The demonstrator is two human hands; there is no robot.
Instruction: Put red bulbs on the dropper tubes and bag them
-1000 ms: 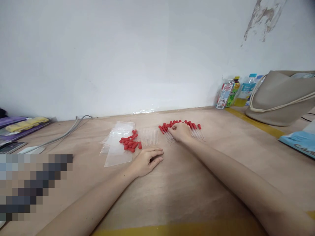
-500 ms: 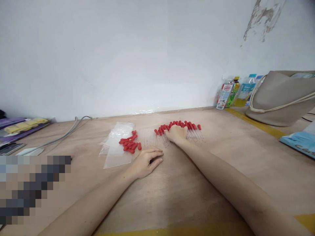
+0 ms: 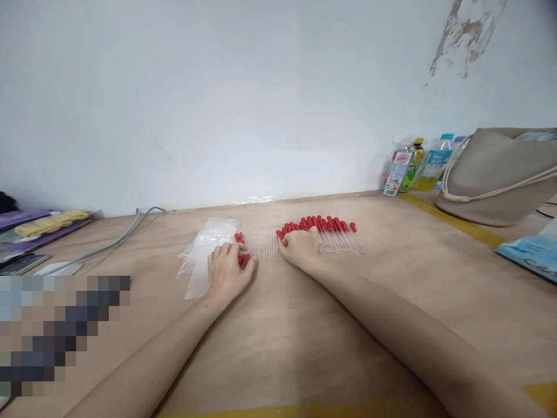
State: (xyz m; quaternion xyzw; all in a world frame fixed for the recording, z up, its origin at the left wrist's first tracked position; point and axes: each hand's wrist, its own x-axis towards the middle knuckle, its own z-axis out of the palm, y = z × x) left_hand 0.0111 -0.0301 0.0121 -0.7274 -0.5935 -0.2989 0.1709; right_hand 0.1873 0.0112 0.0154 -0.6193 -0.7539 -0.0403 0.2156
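My left hand [image 3: 229, 270] is over the pile of red rubber bulbs [image 3: 239, 238], thumb and fingers apart, covering most of it. Some bulbs show between the thumb and index finger; no firm hold is visible. Right of the pile, bare thin glass tubes [image 3: 261, 245] lie side by side. My right hand [image 3: 300, 248] rests at the left end of a row of droppers [image 3: 335, 229], clear tubes topped with red bulbs. Its fingers are curled and the fingertips face away, so what they grip is hidden. Clear plastic bags [image 3: 200, 255] lie partly under my left hand.
At the back right stand a carton [image 3: 397, 173], drink bottles [image 3: 437, 162] and a grey drawstring bag [image 3: 500, 174]. A blue packet [image 3: 528, 252] lies at the right edge. On the left are a cable [image 3: 117, 239], a phone [image 3: 26, 264] and yellow-and-purple packages [image 3: 52, 223].
My left hand has moved left and away from me, from the bare table onto the red bulbs, and its fingers have spread. My right hand has shifted slightly left and nearer to me along the droppers.
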